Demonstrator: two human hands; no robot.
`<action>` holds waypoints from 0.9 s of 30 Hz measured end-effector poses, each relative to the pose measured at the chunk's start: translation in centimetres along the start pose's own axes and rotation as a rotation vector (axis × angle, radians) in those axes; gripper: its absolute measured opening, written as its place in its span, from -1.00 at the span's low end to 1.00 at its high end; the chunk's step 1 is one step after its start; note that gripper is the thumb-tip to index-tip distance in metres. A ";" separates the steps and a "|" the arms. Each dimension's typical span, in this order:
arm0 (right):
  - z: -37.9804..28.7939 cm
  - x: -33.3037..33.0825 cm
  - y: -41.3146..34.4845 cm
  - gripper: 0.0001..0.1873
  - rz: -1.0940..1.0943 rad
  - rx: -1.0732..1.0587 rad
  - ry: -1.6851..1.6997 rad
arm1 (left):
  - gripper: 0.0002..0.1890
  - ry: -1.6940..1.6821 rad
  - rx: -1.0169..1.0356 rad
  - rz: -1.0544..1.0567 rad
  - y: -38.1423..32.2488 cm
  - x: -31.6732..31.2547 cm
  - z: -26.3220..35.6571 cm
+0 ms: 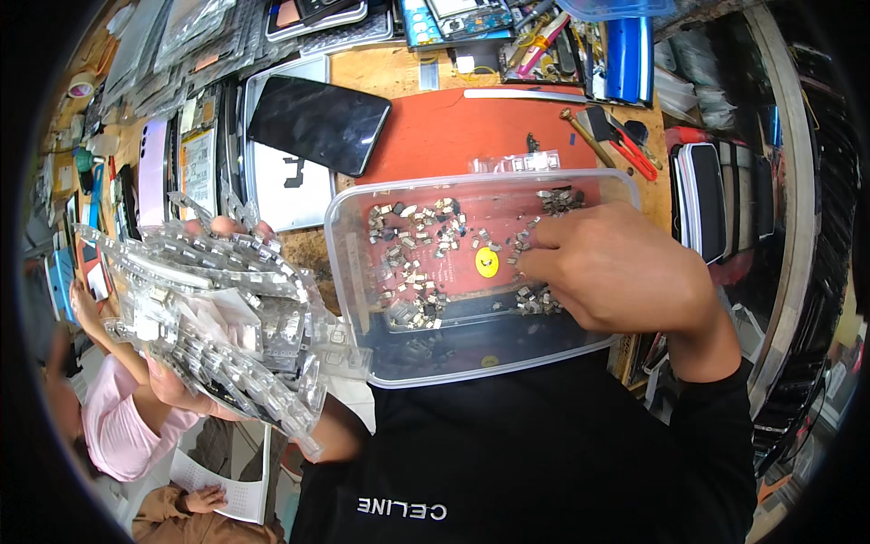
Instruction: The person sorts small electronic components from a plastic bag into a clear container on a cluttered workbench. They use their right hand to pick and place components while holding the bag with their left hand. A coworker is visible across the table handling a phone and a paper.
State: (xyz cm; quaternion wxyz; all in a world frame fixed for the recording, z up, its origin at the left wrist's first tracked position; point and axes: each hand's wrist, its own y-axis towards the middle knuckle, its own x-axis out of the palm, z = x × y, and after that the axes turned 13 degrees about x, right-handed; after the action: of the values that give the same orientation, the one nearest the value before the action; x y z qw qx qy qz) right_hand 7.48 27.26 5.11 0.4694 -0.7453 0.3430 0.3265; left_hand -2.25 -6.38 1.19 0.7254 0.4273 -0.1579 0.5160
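Observation:
My left hand (183, 387) grips a thick bundle of clear plastic component strips (245, 340), with small metal parts in their pockets and some folded paper among them. Its fingertips show along the bundle's far side. A clear plastic box (387, 372) with a round yellow sticker (486, 262) stands before me at the bench edge. Small metal connectors (414, 292) lie in loose clusters in it. Over the box's right half is my right hand (612, 265), fingers bent down among the parts. Its fingertips are partly hidden, so whether they pinch a part is unclear.
A dark-screened smartphone (319, 124) rests on a white tray (292, 197) behind the left hand. Beyond the box, a red mat (435, 129) holds another component strip (516, 163). Red-handled pliers (633, 158) and a brass-coloured screwdriver (586, 136) lie right. Two people sit at left.

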 end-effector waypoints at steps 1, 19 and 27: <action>0.1 -0.1 -0.1 -0.78 -0.069 0.043 -0.025 | -0.16 -0.067 -0.094 0.102 0.2 0.0 0.2; 1.3 2.0 -1.7 -0.91 0.116 -0.006 0.128 | -0.03 -0.319 -0.202 0.212 1.3 3.1 -8.4; 0.8 3.0 -1.6 -0.66 0.110 0.045 0.043 | -0.01 -0.377 -0.186 0.210 1.5 2.4 -8.1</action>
State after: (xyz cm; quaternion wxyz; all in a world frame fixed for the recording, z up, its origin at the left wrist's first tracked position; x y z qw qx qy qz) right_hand 10.28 27.88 3.15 0.4600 -0.7213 0.4008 0.3279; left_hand -4.27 1.61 -1.28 0.6617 0.4287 -0.3810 0.4829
